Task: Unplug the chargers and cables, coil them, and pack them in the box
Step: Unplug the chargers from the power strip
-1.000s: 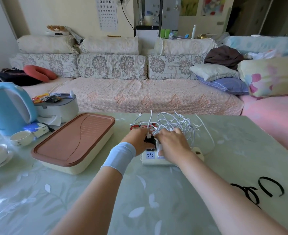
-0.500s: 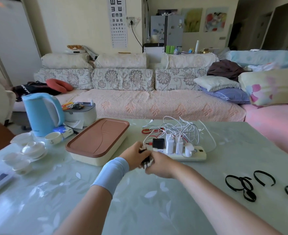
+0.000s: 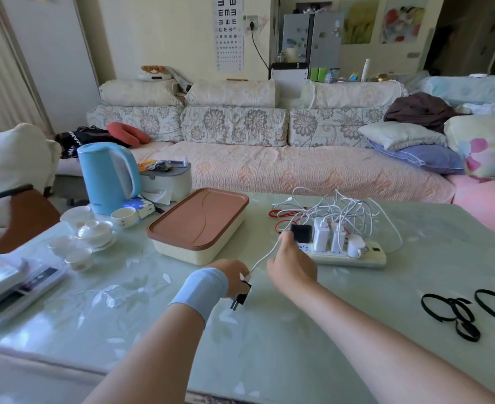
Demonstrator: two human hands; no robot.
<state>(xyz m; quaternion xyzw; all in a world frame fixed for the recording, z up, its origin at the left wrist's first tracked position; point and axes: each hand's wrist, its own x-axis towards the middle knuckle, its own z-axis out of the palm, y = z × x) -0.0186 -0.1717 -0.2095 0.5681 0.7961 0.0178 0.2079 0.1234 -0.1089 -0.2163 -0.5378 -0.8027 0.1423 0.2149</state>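
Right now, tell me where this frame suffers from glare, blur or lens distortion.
Head view: glare washes out the table at lower left. Head view: motion blur smears the teacups and the left edge. Head view: wide-angle distortion tilts the white door at left. Head view: left hand, black charger and right hand on the white cable are readable.

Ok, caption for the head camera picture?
Left hand holds unplugged black charger; right hand pinches its white cable by the power strip.

Pale green leaf-patterned bench [image 3: 298, 330]; cream box [image 3: 199, 252] with brown lid [image 3: 199, 218]; white cables [image 3: 345, 208]; light blue kettle [image 3: 103, 176]; black ties [image 3: 456, 310].
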